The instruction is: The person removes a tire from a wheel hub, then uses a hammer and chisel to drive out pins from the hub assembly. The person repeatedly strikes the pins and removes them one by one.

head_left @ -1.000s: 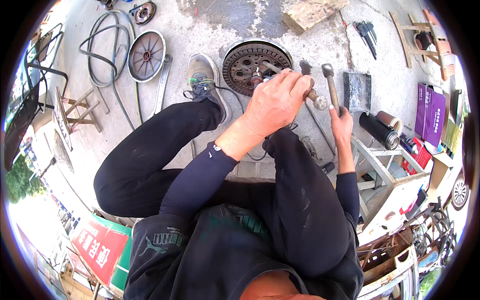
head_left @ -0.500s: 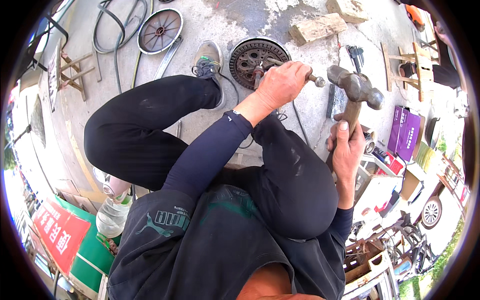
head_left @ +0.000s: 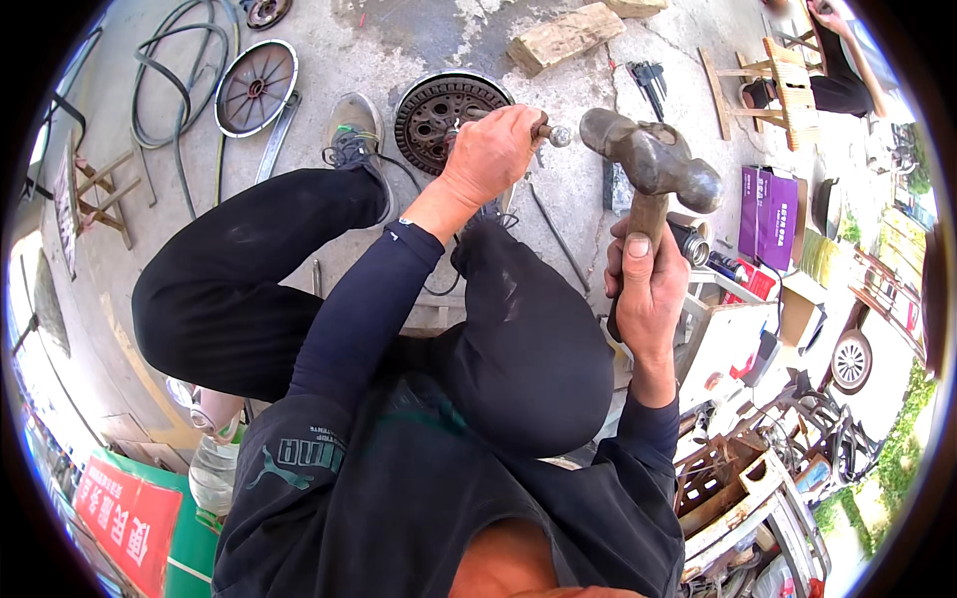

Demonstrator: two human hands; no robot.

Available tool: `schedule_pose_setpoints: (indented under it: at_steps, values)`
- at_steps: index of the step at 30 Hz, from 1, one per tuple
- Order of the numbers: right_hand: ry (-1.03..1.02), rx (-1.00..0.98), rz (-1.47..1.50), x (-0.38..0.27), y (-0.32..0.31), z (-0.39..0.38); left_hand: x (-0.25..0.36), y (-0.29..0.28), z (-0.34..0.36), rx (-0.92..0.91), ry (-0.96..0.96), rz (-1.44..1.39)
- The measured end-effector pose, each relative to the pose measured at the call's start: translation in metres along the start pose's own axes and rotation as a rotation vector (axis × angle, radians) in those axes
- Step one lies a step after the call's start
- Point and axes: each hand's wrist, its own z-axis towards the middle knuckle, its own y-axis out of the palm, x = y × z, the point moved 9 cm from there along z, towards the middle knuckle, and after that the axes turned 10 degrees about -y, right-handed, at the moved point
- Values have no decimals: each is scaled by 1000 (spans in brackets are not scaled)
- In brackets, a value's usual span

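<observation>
My right hand (head_left: 650, 289) is wrapped round the wooden handle of a ball-peen hammer (head_left: 660, 164), whose worn metal head is raised at the right. My left hand (head_left: 488, 151) is closed round a metal rod (head_left: 557, 136); its rounded end sticks out toward the hammer head, with a gap between them. Below that hand on the ground lies a round dark metal hub (head_left: 424, 112) with a slotted rim. My left hand covers its right part and hides where the rod's other end rests. My shoe (head_left: 356, 125) stands beside the hub.
A spoked round cover (head_left: 256, 88) and coiled hoses (head_left: 150, 75) lie at the far left. Wood blocks (head_left: 565, 38) and black tools (head_left: 649, 86) lie beyond my hands. A purple box (head_left: 773, 216) stands at right. Another person (head_left: 842, 60) is by a wicker stool (head_left: 788, 90).
The view has shifted, so the scene sits further left and up. The hammer appears nearer and larger, still in my right hand. My left hand keeps hold of the rod over the hub.
</observation>
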Motion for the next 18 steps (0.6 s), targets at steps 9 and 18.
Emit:
schedule_pose_setpoints:
  at_steps: [9,18]
  values:
    - [-50,-15,-126,-20,6,9,-2,1,-2,-25,-25,37]
    - [83,-61,-112,4,5,4,6,-2,-7,37,40,90]
